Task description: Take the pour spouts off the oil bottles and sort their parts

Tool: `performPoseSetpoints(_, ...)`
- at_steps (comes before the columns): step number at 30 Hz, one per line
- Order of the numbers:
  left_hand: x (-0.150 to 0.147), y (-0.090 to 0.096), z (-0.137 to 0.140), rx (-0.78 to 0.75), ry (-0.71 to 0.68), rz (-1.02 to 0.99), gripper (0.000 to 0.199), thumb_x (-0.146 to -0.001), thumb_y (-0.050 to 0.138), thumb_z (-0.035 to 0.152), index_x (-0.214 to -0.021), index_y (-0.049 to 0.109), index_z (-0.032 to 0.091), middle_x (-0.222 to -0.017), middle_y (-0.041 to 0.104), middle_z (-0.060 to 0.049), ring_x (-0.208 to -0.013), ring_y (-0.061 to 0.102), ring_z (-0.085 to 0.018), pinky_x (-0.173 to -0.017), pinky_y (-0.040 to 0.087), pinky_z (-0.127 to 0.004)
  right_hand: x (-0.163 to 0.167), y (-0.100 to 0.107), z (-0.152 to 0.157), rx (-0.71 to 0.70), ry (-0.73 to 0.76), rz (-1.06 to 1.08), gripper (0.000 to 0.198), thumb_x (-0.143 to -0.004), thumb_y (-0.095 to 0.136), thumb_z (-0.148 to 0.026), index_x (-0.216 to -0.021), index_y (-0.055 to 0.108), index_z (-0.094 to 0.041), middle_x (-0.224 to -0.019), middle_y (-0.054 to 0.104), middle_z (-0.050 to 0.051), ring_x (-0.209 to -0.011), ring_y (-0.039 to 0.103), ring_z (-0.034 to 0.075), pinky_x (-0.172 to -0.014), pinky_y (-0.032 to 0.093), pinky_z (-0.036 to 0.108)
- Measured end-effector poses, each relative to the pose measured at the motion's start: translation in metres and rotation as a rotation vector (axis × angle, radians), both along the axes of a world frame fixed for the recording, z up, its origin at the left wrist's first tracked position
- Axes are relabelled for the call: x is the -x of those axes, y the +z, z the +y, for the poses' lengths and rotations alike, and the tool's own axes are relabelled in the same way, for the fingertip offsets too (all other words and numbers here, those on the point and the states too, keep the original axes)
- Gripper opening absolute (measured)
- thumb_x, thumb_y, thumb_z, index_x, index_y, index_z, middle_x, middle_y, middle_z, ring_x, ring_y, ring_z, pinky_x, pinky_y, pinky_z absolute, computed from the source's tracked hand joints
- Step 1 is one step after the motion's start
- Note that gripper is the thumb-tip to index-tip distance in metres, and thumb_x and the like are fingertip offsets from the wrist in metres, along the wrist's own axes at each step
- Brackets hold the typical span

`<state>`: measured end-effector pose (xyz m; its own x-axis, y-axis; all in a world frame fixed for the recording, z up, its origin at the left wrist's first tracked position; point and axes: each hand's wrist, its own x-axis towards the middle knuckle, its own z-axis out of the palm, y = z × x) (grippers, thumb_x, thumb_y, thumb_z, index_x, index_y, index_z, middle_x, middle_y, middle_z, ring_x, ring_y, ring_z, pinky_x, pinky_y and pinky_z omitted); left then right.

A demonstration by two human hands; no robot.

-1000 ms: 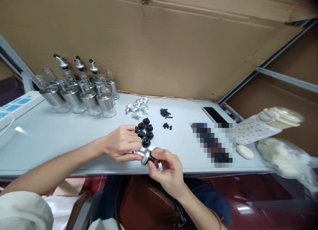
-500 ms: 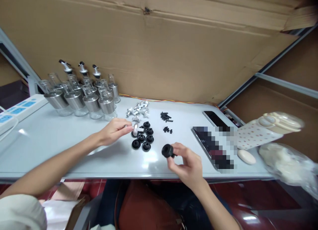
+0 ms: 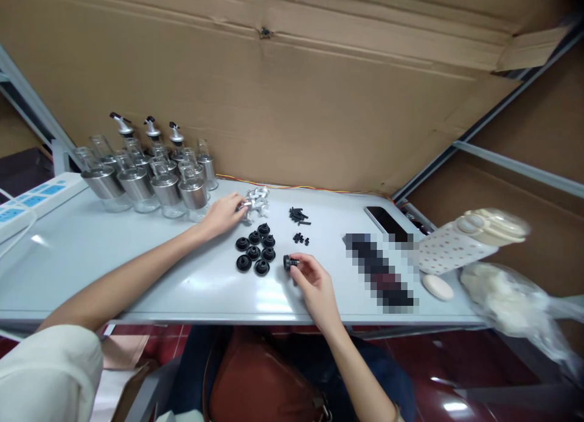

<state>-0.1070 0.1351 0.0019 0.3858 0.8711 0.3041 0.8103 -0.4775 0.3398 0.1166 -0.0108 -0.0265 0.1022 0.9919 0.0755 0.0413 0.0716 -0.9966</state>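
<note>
My left hand (image 3: 223, 214) reaches to the pile of silver pourer spouts (image 3: 258, 197) at the back of the table. Its fingers are closed at the pile's left side, pinching a silver spout that they partly cover. Between thumb and fingers of my right hand (image 3: 314, 278) is a black ribbed bottle stopper (image 3: 289, 263), held sideways with its wide round end facing left. Several more black stoppers (image 3: 253, 252) stand grouped on the table between the hands. Just beyond my right hand lie small black plugs (image 3: 298, 238) and thin black tubes (image 3: 297, 214).
Glass bottles with steel sleeves (image 3: 164, 191) crowd the back left, some topped with pourers. At far left is a power strip (image 3: 34, 200). A phone (image 3: 387, 223), a blurred-out device (image 3: 381, 273), a dotted drink bottle (image 3: 456, 245), a white oval object (image 3: 438, 287) and a plastic bag (image 3: 497, 294) occupy the right.
My left hand has moved from above the black stoppers back to the silver spout pile, taking its silver piece along. My right hand has shifted slightly left and turned the stopper sideways.
</note>
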Motion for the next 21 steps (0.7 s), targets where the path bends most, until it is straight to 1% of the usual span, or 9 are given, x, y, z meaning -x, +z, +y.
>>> performPoseSetpoints(5,-0.011,-0.003,0.018,0.008,-0.026,0.018,0.031,-0.089,0.039,0.034,-0.099,0.061,0.014,-0.099,0.059,-0.01,-0.09,0.058,-0.024,-0.084,0.043,-0.035,-0.001,-0.001,0.0,-0.008,-0.014,-0.02,0.027,-0.076,0.064,-0.036,-0.095,0.064,-0.017,-0.073,0.059,0.002,-0.065,0.052,0.015,-0.064,0.043,0.029)
performPoseSetpoints(7,-0.011,-0.001,0.019,0.006,-0.022,0.015,0.033,-0.09,0.039,0.036,-0.105,0.058,0.014,-0.102,0.058,-0.01,-0.093,0.057,-0.024,-0.086,0.043,-0.035,-0.001,-0.001,-0.001,-0.027,-0.023,-0.039,0.027,-0.076,0.063,-0.036,-0.096,0.065,-0.017,-0.076,0.06,0.003,-0.067,0.053,0.015,-0.065,0.045,0.03)
performPoseSetpoints(9,-0.007,0.0,0.017,-0.017,-0.03,0.003,0.038,-0.09,0.04,0.04,-0.116,0.052,0.014,-0.11,0.054,-0.011,-0.101,0.055,-0.024,-0.09,0.041,-0.037,0.0,-0.002,-0.001,-0.039,-0.037,-0.03,0.027,-0.077,0.062,-0.035,-0.097,0.064,-0.017,-0.079,0.062,0.004,-0.068,0.054,0.015,-0.066,0.046,0.03)
performPoseSetpoints(11,0.0,0.0,0.012,-0.052,-0.095,0.024,0.047,-0.088,0.045,0.046,-0.123,0.045,0.016,-0.12,0.05,-0.013,-0.11,0.049,-0.026,-0.094,0.038,-0.04,0.0,-0.003,-0.002,-0.053,-0.059,0.002,0.027,-0.076,0.063,-0.034,-0.098,0.061,-0.018,-0.087,0.064,0.006,-0.07,0.055,0.016,-0.066,0.047,0.03)
performPoseSetpoints(13,0.007,-0.002,0.007,-0.082,-0.183,0.085,0.052,-0.084,0.053,0.049,-0.125,0.044,0.017,-0.126,0.046,-0.014,-0.116,0.044,-0.029,-0.097,0.034,-0.042,0.001,-0.005,-0.002,-0.074,-0.075,-0.007,0.025,-0.076,0.063,-0.032,-0.097,0.058,-0.019,-0.095,0.065,0.007,-0.073,0.056,0.015,-0.067,0.047,0.03)
performPoseSetpoints(14,0.009,-0.005,0.005,-0.089,-0.214,0.116,0.052,-0.083,0.054,0.048,-0.124,0.045,0.018,-0.127,0.045,-0.015,-0.117,0.043,-0.03,-0.097,0.033,-0.043,0.002,-0.005,-0.003,-0.087,-0.077,-0.048,0.023,-0.077,0.062,-0.031,-0.096,0.058,-0.019,-0.096,0.065,0.007,-0.073,0.056,0.015,-0.067,0.047,0.03)
performPoseSetpoints(16,0.011,-0.011,0.003,-0.096,-0.231,0.151,0.045,-0.085,0.054,0.043,-0.122,0.046,0.018,-0.128,0.046,-0.015,-0.116,0.042,-0.03,-0.095,0.032,-0.043,0.004,-0.006,-0.005,-0.131,-0.071,-0.201,0.017,-0.08,0.059,-0.027,-0.095,0.06,-0.019,-0.091,0.064,0.007,-0.071,0.055,0.015,-0.067,0.047,0.03)
performPoseSetpoints(18,0.009,-0.017,0.004,-0.09,-0.228,0.156,0.037,-0.088,0.05,0.039,-0.118,0.048,0.018,-0.125,0.048,-0.014,-0.112,0.044,-0.029,-0.093,0.033,-0.043,0.007,-0.007,-0.006,-0.217,-0.052,-0.37,0.015,-0.083,0.054,-0.023,-0.095,0.063,-0.019,-0.09,0.064,0.007,-0.072,0.056,0.016,-0.067,0.048,0.031)
performPoseSetpoints(21,0.003,-0.023,0.01,-0.062,-0.219,0.135,0.029,-0.089,0.047,0.036,-0.113,0.05,0.019,-0.12,0.052,-0.012,-0.109,0.045,-0.028,-0.091,0.033,-0.042,0.011,-0.009,-0.007,-0.339,-0.019,-0.518,0.022,-0.085,0.048,-0.017,-0.094,0.067,-0.02,-0.102,0.063,0.011,-0.08,0.06,0.018,-0.07,0.051,0.032)
